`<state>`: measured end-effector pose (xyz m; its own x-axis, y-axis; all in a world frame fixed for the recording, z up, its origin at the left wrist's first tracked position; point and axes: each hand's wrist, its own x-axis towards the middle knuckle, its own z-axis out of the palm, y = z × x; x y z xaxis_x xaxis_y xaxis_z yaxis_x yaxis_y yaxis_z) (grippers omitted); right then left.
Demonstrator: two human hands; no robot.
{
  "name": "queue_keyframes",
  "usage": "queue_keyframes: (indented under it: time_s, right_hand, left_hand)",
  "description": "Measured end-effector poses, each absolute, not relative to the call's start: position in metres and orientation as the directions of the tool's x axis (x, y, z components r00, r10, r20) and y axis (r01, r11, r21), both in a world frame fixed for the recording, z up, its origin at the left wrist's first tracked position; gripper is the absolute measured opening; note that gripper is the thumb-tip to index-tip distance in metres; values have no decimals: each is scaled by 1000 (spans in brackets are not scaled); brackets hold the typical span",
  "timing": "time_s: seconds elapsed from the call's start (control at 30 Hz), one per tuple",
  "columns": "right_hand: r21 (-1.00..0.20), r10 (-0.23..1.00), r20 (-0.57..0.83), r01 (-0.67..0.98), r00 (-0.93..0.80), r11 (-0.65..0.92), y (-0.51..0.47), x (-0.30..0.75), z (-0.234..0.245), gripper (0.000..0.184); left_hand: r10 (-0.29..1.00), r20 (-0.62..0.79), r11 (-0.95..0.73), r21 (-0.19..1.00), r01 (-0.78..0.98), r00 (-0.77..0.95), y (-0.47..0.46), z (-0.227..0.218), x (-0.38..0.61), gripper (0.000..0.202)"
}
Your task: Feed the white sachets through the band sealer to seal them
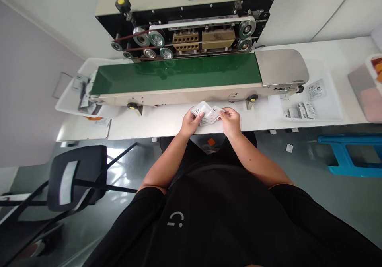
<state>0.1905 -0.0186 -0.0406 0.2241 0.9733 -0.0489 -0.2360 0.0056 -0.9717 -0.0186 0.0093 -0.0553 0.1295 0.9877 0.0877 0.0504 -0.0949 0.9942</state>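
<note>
Between my two hands, at the front edge of the white table, are small flat white packets with dark print. My left hand point(190, 123) pinches one white packet point(201, 108) with the thumb lying over it. Thumb and fingers of my right hand point(231, 121) grip another white packet point(214, 114), which overlaps the first. Both hands are closed, just in front of a belt sealing machine point(185, 30) with a green conveyor belt point(179, 74). Some fingers are hidden behind the packets.
A white tray point(331, 100) at the right holds several packets; a white bin point(67, 100) sits at the left end of the belt. A metal plate point(282, 67) extends the conveyor. Behind left stands a black chair point(77, 175); a blue stool point(343, 151) is at right.
</note>
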Motion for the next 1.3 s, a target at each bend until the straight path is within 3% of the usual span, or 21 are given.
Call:
queue_keyframes:
  time_s: [0.13,0.23,0.37,0.47,0.63,0.9,1.0,1.1,1.23,1.3]
  right_hand:
    - [-931,937,-143,-365,320,-17,-28,197,-23,60]
    - [-870,927,-249,-486,280,-87,-38,201,-4,59]
    - [-746,920,-392,-590,16,-308,-56,197,20,54]
    - [-652,862,-462,-581,-207,-488,-67,191,36,53]
    - [-678,847,-440,-508,-297,-530,-71,188,56,57]
    - [-839,955,-281,-459,-95,-293,-57,211,82,47]
    - [-896,980,-195,-416,49,-157,-36,233,99,45]
    - [-946,970,-101,-323,223,-24,-2,263,121,31]
    - [-985,909,-71,-171,410,0,50,311,150,2]
    - [-993,874,-94,-106,476,-49,69,331,160,12]
  left_hand:
    - [999,36,-36,999,2,35,11,-59,-18,61]
    - [999,24,-24,999,-28,26,11,-59,-17,64]
    - [1000,21,-21,1000,-2,15,9,-56,-17,61]
    - [1000,16,-17,999,33,6,7,-54,-19,57]
    - [1000,18,-18,999,27,25,6,-50,-20,57]
    - [999,24,-24,1000,-17,27,8,-49,-17,65]
    - [1000,13,-13,1000,-18,27,9,-53,-17,63]
    - [999,11,-10,1000,-21,37,9,-55,-18,61]
    - [999,13,-11,999,-38,48,9,-52,-17,63]
    - [999,-2,4,999,-53,45,8,-49,-17,65]
